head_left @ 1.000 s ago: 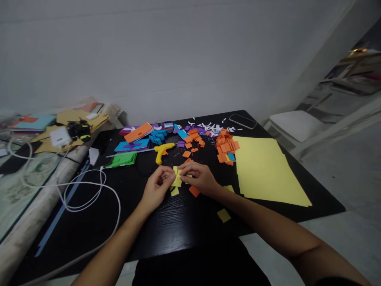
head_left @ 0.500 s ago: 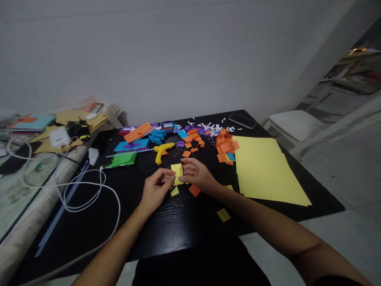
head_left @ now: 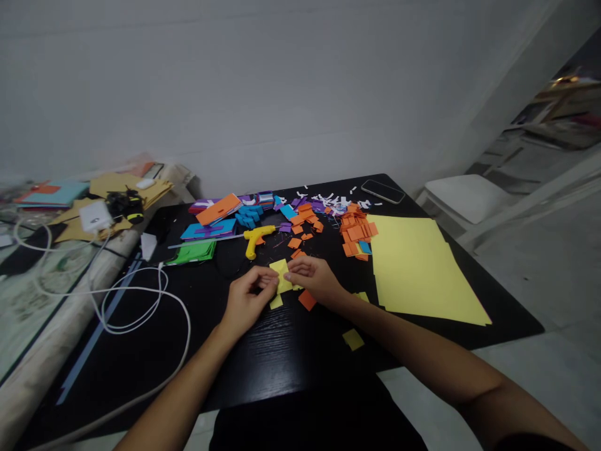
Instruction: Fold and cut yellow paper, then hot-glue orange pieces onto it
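Both my hands meet over a small yellow paper piece (head_left: 282, 276) on the black table (head_left: 282, 351). My left hand (head_left: 247, 299) pinches its left edge with curled fingers. My right hand (head_left: 314, 279) pinches its right side, fingers bent over it. A loose yellow scrap (head_left: 276, 302) and an orange square (head_left: 307, 300) lie just below the hands. Another yellow square (head_left: 353, 339) rests nearer to me, beside my right forearm.
A yellow glue gun (head_left: 256, 238) lies just beyond the hands. Orange squares (head_left: 357, 233), purple and blue cut pieces, and coloured paper stacks (head_left: 211, 219) spread behind. Large yellow sheets (head_left: 417, 269) cover the right. A phone (head_left: 382, 190) lies far back; white cable (head_left: 141, 300) loops left.
My right hand has come back down onto the yellow piece, and both hands have closed in on it again. The paper sits lower and more tilted than half a second ago.
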A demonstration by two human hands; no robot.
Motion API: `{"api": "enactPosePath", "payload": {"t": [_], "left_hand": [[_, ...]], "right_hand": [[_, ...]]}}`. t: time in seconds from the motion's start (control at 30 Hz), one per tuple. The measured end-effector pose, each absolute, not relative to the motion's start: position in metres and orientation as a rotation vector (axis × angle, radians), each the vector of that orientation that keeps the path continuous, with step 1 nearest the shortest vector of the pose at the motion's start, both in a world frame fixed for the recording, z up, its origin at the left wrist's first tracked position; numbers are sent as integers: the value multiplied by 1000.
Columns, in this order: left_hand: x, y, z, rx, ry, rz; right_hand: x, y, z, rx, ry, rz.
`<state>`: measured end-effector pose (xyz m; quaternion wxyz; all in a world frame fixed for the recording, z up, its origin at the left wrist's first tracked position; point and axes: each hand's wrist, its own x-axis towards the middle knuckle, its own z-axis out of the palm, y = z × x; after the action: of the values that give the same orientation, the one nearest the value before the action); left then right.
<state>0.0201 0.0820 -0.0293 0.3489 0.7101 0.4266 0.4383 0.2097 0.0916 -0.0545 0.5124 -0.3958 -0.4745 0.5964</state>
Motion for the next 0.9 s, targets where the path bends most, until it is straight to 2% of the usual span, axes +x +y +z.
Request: {"api": "enactPosePath", "payload": {"t": [0.23, 0.53, 0.8, 0.9], "left_hand": [[19, 82, -34, 1914, 1100, 1026], [19, 84, -30, 2251, 1202, 900], [7, 101, -30, 2214, 1489, 931], [4, 124, -22, 2190, 1743, 782]], "right_hand": [[215, 96, -49, -970, -1161, 1345], [246, 118, -38, -1141, -1009, 1066], [262, 129, -34, -1117, -709, 1130], [264, 131, -34, -1103, -677, 1164]]}}
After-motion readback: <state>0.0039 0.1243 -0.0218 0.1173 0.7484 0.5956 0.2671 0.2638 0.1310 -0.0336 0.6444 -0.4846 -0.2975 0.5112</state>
